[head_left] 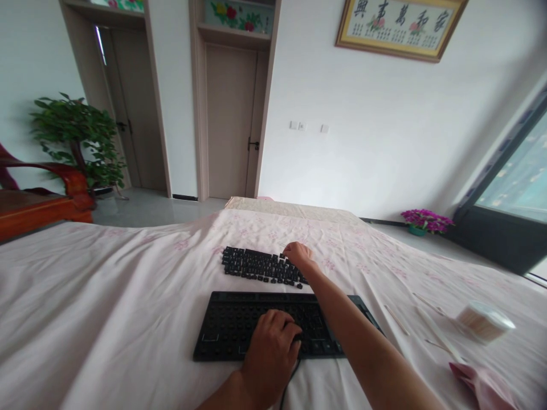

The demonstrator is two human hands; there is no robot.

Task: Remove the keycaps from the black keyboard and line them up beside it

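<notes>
Left hand (273, 341) curled over the black plastic keyboard (226, 324), grip unclear, right hand (299, 253) right at the loose black keycaps (252, 265), fingers bunched, can't tell if pinching, pale floral cloth (128, 285) beneath

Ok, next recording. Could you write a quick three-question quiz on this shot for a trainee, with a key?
1. Which hand is at the loose keycaps that lie beyond the keyboard?
2. True or false: in this view, the left hand covers part of the keyboard.
3. Where is the clear tub of cotton swabs, as the wearer sees it?
A) left of the keyboard
B) on top of the keyboard
C) right of the keyboard

Key: 1. The right hand. 2. True. 3. C.
</notes>
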